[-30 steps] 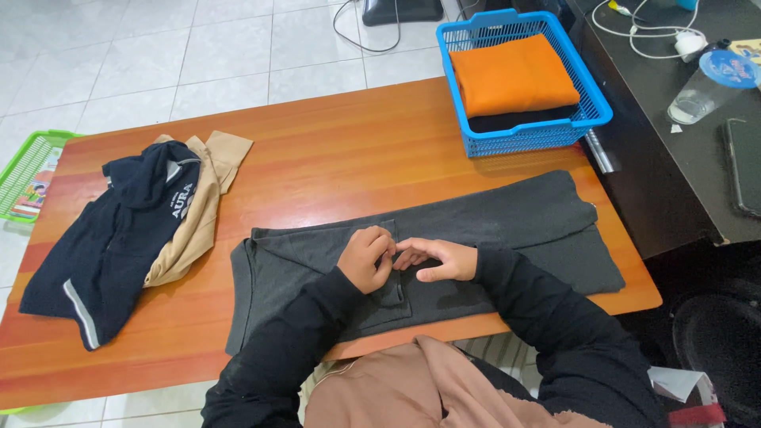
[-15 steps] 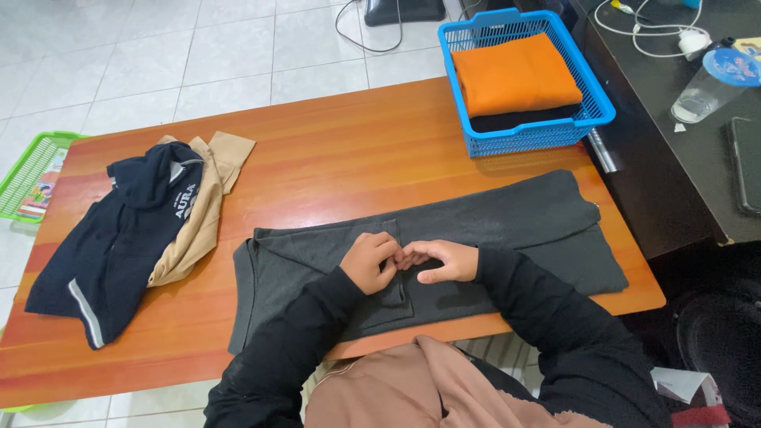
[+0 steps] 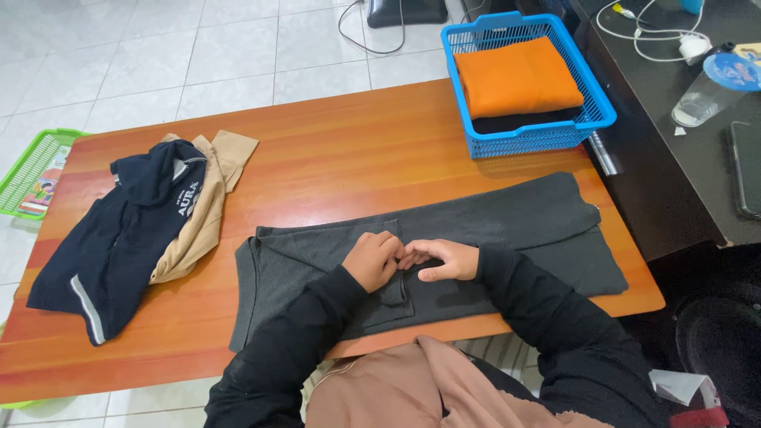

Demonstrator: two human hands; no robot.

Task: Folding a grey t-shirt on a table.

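Grey garment: a dark grey shirt (image 3: 476,238) lies flat, folded lengthwise, on the near half of the wooden table (image 3: 333,158), stretching from its left-centre to its right edge.
Left hand: the left hand (image 3: 371,260) rests on the grey shirt near its middle, fingers curled in and pinching a bit of cloth by the small pocket.
Right hand: the right hand (image 3: 444,260) lies just beside the left, fingertips touching it, fingers loosely bent and pressing the same fold of cloth.
Left of the shirt: a navy garment (image 3: 111,238) lies crumpled over a tan garment (image 3: 202,214), apart from the grey shirt.
Beyond the shirt: a blue basket (image 3: 590,91) at the table's far right corner holds a folded orange cloth (image 3: 515,75) on top of a dark one.
Far left of the shirt: a green tray (image 3: 28,162) sits off the table's edge.
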